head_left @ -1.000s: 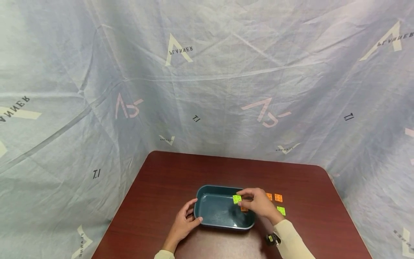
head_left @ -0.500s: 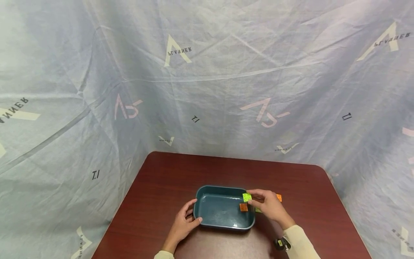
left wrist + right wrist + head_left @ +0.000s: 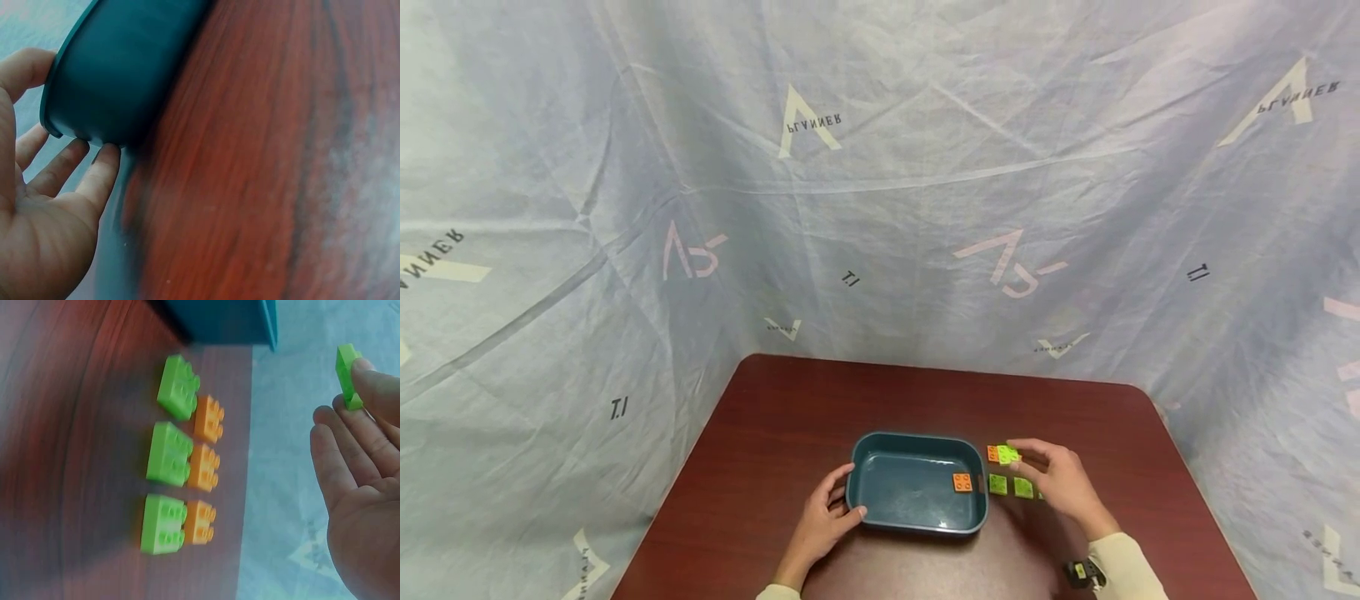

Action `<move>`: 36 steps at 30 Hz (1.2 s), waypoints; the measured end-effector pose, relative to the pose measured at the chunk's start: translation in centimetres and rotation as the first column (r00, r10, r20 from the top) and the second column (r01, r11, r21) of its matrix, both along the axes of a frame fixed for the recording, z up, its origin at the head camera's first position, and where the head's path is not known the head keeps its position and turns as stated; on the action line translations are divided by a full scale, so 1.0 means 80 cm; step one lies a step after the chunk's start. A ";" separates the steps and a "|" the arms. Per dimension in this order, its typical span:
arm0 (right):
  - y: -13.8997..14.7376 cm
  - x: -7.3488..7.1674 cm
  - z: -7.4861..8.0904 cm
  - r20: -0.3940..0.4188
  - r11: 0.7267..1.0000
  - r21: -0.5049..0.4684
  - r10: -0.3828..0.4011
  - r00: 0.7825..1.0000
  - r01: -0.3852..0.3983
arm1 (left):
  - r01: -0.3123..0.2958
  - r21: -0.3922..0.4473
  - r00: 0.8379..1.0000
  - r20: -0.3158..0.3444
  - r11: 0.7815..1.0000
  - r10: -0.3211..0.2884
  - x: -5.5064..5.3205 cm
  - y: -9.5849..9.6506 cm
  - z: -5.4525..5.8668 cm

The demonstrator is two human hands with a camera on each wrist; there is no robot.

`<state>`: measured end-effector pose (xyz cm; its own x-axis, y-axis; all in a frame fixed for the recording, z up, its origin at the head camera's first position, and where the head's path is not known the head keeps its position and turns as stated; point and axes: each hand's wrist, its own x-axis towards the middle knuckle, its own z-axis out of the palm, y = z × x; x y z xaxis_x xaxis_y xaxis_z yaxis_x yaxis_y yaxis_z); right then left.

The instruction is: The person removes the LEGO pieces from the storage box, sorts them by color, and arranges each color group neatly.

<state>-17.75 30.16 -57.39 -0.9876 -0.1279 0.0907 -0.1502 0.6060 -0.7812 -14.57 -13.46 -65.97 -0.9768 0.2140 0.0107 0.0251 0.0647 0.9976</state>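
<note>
My left hand grips the left end of a dark teal rectangular dish, thumb and fingers spread on its outer wall and rim. In the left wrist view the fingertips touch the dish wall. One orange toy brick lies inside the dish near its right end. To the right of the dish, my right hand pinches a green toy brick between thumb and fingers, above the table. Below it stand three green bricks and three orange bricks in two rows, partly hidden in the head view.
The dish and bricks rest on a reddish-brown wooden table. A pale printed cloth hangs behind and along both sides of it. A small black device sits at my right wrist.
My right hand has moved right, from over the dish to above the brick rows, still pinching the green brick. The orange brick in the dish is now uncovered. My left hand stays on the dish.
</note>
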 end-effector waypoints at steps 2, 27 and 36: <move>0.010 0.003 -0.002 0.003 1.000 0.012 -0.015 1.000 0.015 | 0.001 -0.003 1.000 0.003 1.000 -0.001 0.001 0.000 0.000; 0.086 0.034 -0.030 0.045 0.981 0.116 -0.164 0.985 0.158 | -0.001 0.011 1.000 -0.002 1.000 0.001 -0.001 0.002 -0.004; 0.111 0.040 -0.048 0.084 0.972 0.139 -0.204 0.975 0.191 | -0.002 0.021 1.000 0.015 1.000 0.001 -0.002 0.002 -0.004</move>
